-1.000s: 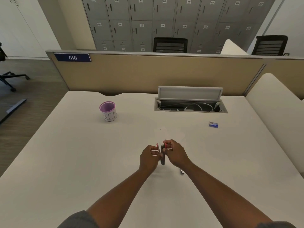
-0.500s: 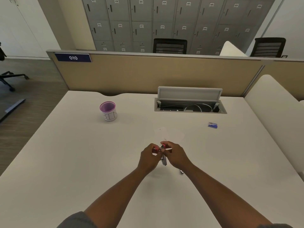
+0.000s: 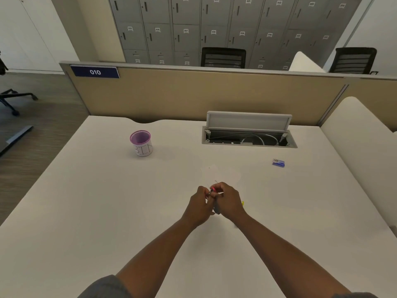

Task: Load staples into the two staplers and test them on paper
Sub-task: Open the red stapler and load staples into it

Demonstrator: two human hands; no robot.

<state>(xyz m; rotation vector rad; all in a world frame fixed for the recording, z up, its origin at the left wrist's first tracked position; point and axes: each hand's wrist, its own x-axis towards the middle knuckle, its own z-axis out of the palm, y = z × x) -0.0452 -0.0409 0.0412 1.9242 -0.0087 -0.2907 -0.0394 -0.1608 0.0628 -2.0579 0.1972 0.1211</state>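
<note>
My left hand [image 3: 198, 204] and my right hand [image 3: 228, 201] meet over the middle of the white desk [image 3: 86, 211], both closed on a small stapler [image 3: 216, 206] with a pink tip and a grey body. Most of the stapler is hidden between the fingers. A sliver of yellow, possibly the second stapler [image 3: 242, 203], peeks out just right of my right hand. A faint white sheet of paper [image 3: 221, 175] lies on the desk right behind my hands. A small blue staple box [image 3: 278, 163] lies far to the right.
A purple-rimmed cup marked BIN [image 3: 141, 143] stands at the back left. An open cable hatch [image 3: 249, 134] with its lid up sits at the back centre. A beige partition [image 3: 193, 95] closes the far edge, and a white divider [image 3: 361, 134] bounds the right side.
The hands have closed in tighter around the stapler, which shows less of its body than a second ago. The view has tilted slightly.
</note>
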